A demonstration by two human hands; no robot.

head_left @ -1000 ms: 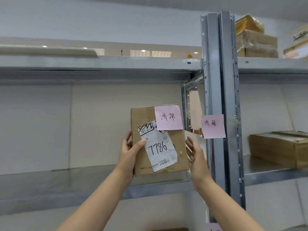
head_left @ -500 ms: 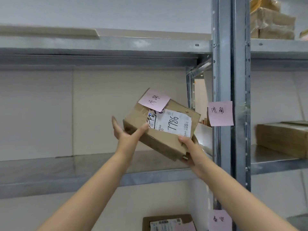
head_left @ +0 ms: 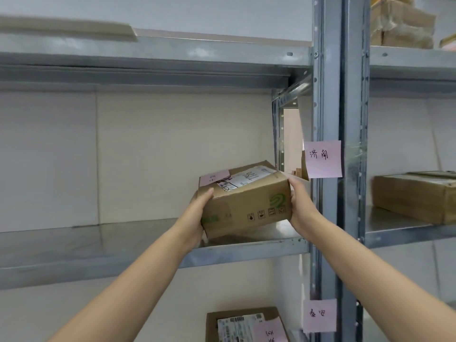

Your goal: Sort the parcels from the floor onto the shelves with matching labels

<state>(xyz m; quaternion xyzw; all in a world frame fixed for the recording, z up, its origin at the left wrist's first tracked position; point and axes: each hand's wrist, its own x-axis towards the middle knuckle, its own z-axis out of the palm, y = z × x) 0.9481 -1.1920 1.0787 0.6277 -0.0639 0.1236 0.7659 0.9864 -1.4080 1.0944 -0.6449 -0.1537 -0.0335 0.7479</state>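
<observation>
A brown cardboard parcel [head_left: 246, 206] with a white shipping label and a pink sticky note on top lies almost flat, tilted slightly, just above the right end of the metal shelf [head_left: 123, 240]. My left hand [head_left: 197, 215] grips its left end and my right hand [head_left: 299, 206] grips its right end. A pink shelf label [head_left: 323, 159] with handwritten characters is stuck to the upright post [head_left: 328, 95] beside this shelf.
A second pink label [head_left: 319, 314] hangs on the post lower down, next to another labelled parcel [head_left: 244, 324] on the shelf below. The right bay holds a flat brown box [head_left: 417, 196]; wrapped parcels [head_left: 404, 25] sit on top.
The parcel went from upright with its label facing me to lying nearly flat, and it moved down toward the shelf surface. Both hands shifted to its ends.
</observation>
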